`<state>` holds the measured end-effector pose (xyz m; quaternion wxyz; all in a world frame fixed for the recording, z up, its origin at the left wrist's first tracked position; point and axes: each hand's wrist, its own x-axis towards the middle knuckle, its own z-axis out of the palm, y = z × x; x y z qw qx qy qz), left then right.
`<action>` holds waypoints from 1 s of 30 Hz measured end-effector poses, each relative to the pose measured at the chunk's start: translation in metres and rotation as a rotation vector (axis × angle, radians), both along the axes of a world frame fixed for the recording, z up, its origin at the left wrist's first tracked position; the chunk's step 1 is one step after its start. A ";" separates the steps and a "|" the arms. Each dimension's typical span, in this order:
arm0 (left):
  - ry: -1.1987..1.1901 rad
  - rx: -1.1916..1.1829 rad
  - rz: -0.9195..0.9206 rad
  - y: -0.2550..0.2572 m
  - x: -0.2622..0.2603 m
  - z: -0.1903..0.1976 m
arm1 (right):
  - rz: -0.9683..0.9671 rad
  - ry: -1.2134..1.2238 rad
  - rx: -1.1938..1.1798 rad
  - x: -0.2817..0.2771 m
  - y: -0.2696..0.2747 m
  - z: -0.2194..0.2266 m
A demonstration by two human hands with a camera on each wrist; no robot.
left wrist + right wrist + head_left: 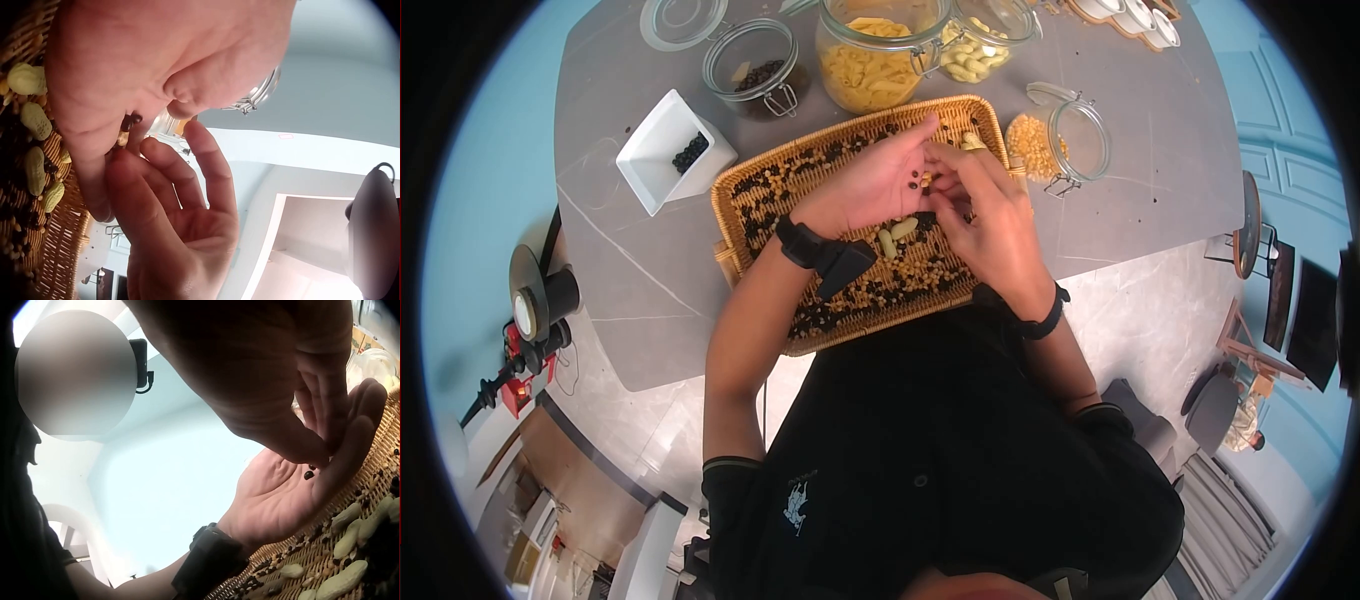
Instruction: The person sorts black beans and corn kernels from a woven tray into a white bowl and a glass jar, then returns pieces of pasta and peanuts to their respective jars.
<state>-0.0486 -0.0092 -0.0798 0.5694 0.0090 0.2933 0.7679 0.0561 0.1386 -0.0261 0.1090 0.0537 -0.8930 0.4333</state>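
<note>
Palm up over a wicker basket, my left hand carries a few black beans and a yellowish kernel. My right hand reaches in from the other side, thumb and fingertips brought together at the left palm, right beside the beans. I cannot tell whether a bean sits between those fingertips. Unshelled peanuts lie in the basket below the hands, among scattered black beans and yellow kernels. In the left wrist view, peanuts show beside the left hand.
A white bowl with black beans stands left of the basket. Behind are glass jars: one of dark beans, a large one of pasta, one of peanuts. An open jar of corn kernels lies to the right.
</note>
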 end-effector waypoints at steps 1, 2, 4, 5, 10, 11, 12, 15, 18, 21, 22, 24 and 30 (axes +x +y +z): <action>-0.003 0.016 0.006 -0.001 -0.001 0.000 | 0.003 -0.005 0.005 0.000 0.000 0.001; -0.005 0.033 0.012 -0.002 -0.001 0.000 | 0.008 -0.011 -0.013 0.001 0.001 0.001; -0.005 0.041 0.009 0.000 -0.001 -0.003 | 0.016 -0.022 -0.051 0.001 0.001 0.002; -0.005 0.045 0.007 0.000 -0.001 -0.004 | 0.019 -0.017 -0.055 0.001 0.002 0.003; -0.009 0.065 -0.010 -0.001 -0.002 -0.003 | 0.006 -0.024 -0.059 0.001 0.005 0.004; -0.017 0.080 -0.022 -0.001 -0.003 -0.007 | 0.013 -0.013 -0.002 0.001 0.006 0.002; -0.022 0.082 -0.043 -0.002 -0.003 -0.010 | 0.020 -0.002 0.055 0.001 0.008 0.000; -0.027 0.075 -0.083 -0.004 -0.003 -0.012 | 0.062 0.076 0.167 -0.001 0.011 -0.004; -0.014 0.041 -0.076 -0.004 0.000 -0.003 | 0.093 0.097 0.194 -0.001 0.012 -0.003; 0.000 0.011 -0.073 -0.004 0.000 -0.003 | 0.118 0.103 0.196 -0.002 0.012 -0.005; 0.005 0.005 -0.079 -0.004 0.000 -0.003 | 0.126 0.109 0.197 -0.003 0.013 -0.006; 0.007 -0.001 -0.093 -0.004 0.000 -0.003 | 0.154 0.103 0.219 -0.003 0.014 -0.005; 0.008 -0.001 -0.139 -0.003 0.002 0.004 | 0.207 0.089 0.222 -0.007 0.020 0.000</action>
